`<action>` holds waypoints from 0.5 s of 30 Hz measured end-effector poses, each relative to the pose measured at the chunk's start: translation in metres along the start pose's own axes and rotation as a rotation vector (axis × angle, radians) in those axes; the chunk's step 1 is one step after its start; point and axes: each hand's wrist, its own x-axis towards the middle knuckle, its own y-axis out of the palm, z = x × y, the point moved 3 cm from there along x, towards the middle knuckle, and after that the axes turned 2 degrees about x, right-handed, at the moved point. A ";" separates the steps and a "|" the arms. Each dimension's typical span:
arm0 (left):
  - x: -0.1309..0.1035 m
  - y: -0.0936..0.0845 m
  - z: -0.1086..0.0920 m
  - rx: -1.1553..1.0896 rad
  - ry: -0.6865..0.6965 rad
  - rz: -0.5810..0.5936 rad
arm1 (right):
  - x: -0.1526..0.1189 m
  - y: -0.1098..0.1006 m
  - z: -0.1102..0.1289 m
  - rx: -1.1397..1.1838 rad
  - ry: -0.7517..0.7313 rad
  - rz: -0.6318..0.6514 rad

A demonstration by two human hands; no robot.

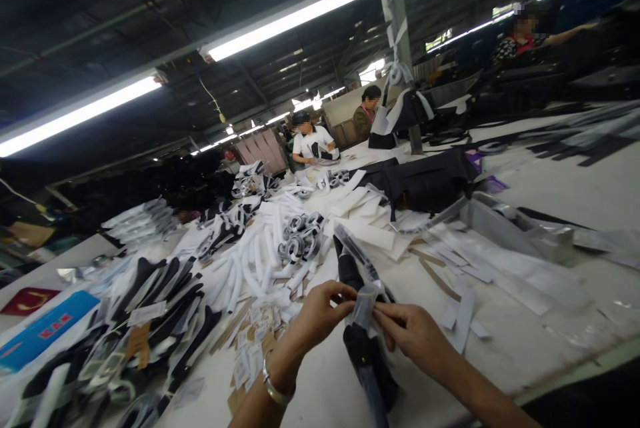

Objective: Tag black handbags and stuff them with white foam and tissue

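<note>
In the head view my left hand pinches the left edge of a clear plastic piece, its thumb and forefinger together. My right hand grips the right side of the same piece. The plastic lies across a long black fabric item, which stretches away from me on the table between my wrists. Under the plastic, the middle of the black item is partly hidden. A clear strip runs along its far part.
White padding strips and coiled straps heap beyond my hands. Black curved pieces and a blue box lie left. Paper tags sit near my left wrist. A plastic bin is right; co-workers work farther back.
</note>
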 end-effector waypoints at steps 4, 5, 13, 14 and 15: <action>-0.003 0.003 -0.007 -0.074 0.020 0.009 | 0.004 0.006 0.005 0.149 0.023 0.050; -0.005 0.005 -0.010 -0.112 0.027 0.031 | 0.005 0.007 0.007 0.179 0.027 0.066; -0.015 0.012 -0.024 -0.373 -0.004 0.110 | 0.008 0.004 0.021 0.249 0.037 0.150; -0.017 0.010 -0.022 -0.369 -0.020 0.087 | 0.007 0.003 0.022 0.233 0.040 0.148; -0.020 0.007 -0.020 -0.363 -0.035 0.058 | 0.006 0.002 0.023 0.209 0.043 0.143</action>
